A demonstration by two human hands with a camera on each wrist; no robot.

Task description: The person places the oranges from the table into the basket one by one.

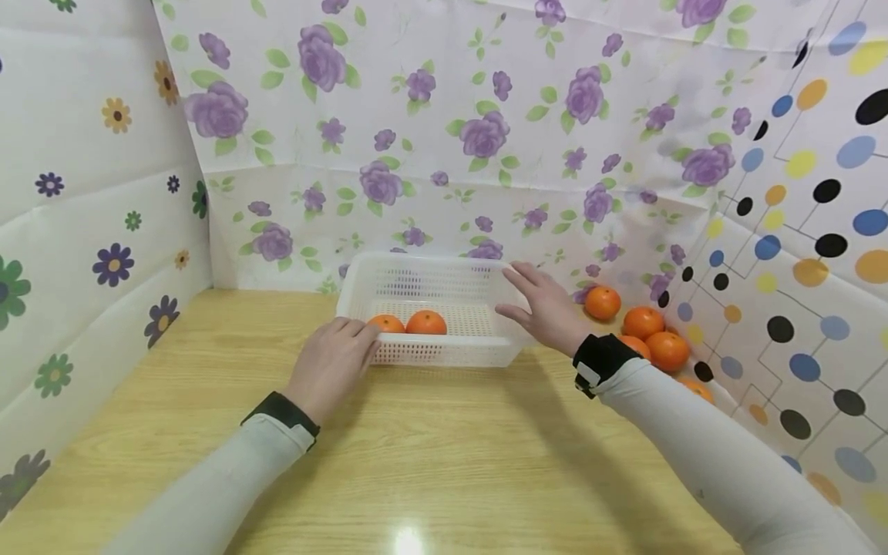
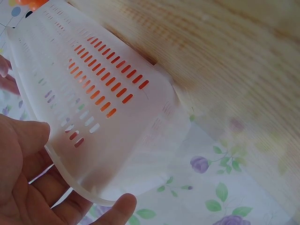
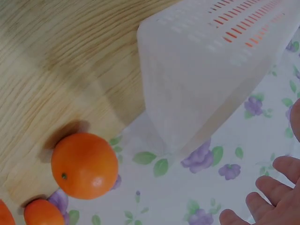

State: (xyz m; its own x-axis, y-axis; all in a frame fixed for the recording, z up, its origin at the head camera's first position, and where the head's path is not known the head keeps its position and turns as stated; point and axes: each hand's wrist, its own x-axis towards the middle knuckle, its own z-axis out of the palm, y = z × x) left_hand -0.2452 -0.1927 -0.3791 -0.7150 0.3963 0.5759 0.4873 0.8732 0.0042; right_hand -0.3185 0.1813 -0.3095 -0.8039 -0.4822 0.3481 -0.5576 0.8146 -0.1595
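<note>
A white perforated plastic basket (image 1: 479,354) stands on the wooden table near the back wall. Inside it, by the front left, lie two mandarins, one fully round in view (image 1: 426,323) and one partly covered by the rim (image 1: 386,324). My left hand (image 1: 334,356) grips the front left corner; the left wrist view shows the thumb outside the wall (image 2: 108,154) and the fingers curled under the rim. With fingers spread, my right hand (image 1: 548,310) hovers by the basket's right end, and in the right wrist view a gap separates its fingers (image 3: 267,187) from the basket.
Several loose mandarins (image 1: 668,351) lie on the table at the right, beside and partly behind my right wrist. Floral sheeting (image 1: 444,154) hangs behind the basket; dotted sheeting (image 1: 805,324) lines the right side and flowered sheeting (image 1: 83,193) the left.
</note>
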